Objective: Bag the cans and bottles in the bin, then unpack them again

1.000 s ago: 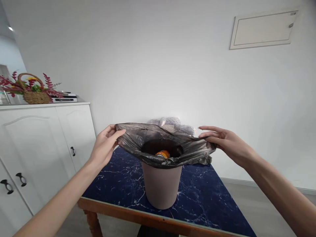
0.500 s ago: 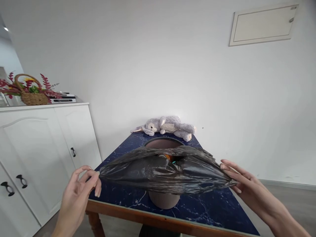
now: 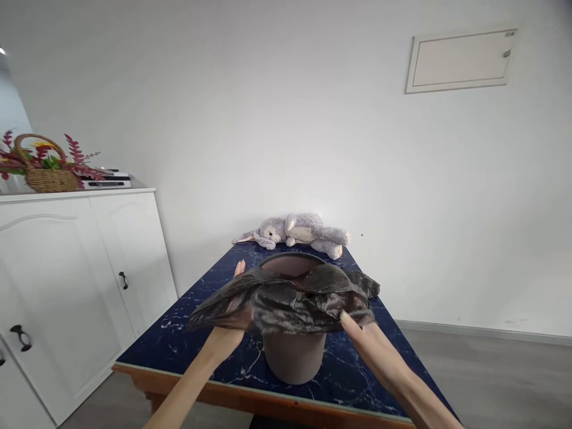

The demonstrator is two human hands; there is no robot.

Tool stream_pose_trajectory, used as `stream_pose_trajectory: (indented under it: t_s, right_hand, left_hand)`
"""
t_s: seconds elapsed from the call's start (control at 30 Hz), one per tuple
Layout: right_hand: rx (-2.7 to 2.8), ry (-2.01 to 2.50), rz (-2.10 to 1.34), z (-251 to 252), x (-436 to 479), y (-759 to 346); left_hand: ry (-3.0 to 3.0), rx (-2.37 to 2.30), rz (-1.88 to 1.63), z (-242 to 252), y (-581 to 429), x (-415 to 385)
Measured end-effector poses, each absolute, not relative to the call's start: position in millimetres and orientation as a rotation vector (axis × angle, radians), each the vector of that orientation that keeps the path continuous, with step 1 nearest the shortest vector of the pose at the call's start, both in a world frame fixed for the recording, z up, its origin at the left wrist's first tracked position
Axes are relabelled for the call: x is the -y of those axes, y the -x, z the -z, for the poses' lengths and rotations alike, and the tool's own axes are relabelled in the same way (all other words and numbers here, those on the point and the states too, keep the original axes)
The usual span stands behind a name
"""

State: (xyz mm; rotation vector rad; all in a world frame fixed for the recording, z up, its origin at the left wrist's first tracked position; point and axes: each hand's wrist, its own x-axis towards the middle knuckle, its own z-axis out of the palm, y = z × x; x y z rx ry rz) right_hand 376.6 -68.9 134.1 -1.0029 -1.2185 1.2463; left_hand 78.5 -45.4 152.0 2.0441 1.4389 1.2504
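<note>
Black plastic bag (image 3: pixel 290 307) lies long-axis crosswise over the bin (image 3: pixel 295 360) between both hands, right hand (image 3: pixel 363 335) pinching it, left hand's (image 3: pixel 240 314) grip unclear behind film.

Single view, worn on the head
I look forward and down, close over the bin (image 3: pixel 294 360), along the table (image 3: pixel 187 339) toward the wall (image 3: pixel 286 119).

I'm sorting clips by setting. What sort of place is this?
Probably a room in a home: a plush rabbit lies at the far end of the blue marbled table, and a wicker basket of flowers stands on a white cabinet.
</note>
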Motion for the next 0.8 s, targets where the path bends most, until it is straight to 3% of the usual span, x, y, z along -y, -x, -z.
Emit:
stream_pose_trajectory:
  t_s: [0.23,0.47,0.63,0.8]
  right_hand:
    - [1.019,1.004,-1.195,-199.4,22.8,-370.7]
    - [0.866,0.382,-1.378,-235.0,-18.2,-371.0]
    - [0.726,0.175,-1.466,-244.9,-31.7,-372.2]
    - [0.863,0.152,-1.425,-258.7,-28.2,-374.8]
  left_hand:
    - [-1.769,-1.362,-1.353,-234.5,-111.8,31.1]
    - [-1.197,-0.692,-1.741,-249.9,-129.0,15.7]
    - [-0.875,-0.431,-1.707,-260.9,-141.5,8.8]
    - [-1.124,-0.381,-1.617,-265.4,-146.9,10.0]
